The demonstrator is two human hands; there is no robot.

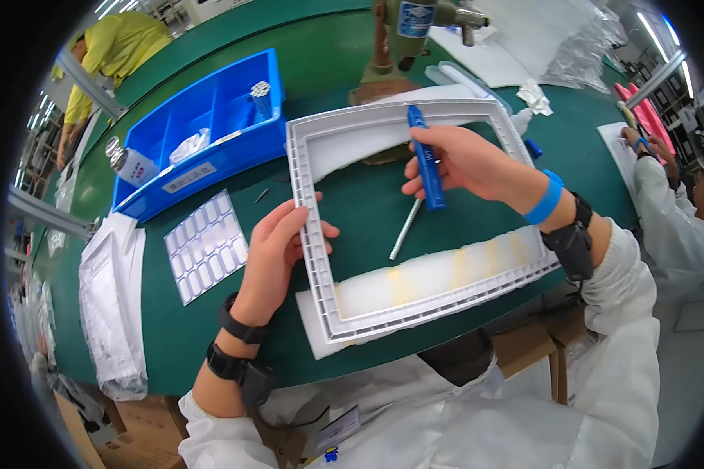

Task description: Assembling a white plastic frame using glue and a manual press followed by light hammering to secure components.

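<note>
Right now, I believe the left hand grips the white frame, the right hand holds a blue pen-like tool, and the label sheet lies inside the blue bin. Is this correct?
Not quite: the label sheet lies on the green table, outside the blue bin, as the head view shows. The left hand does grip the white frame, and the right hand holds a blue pen-like tool.
</note>
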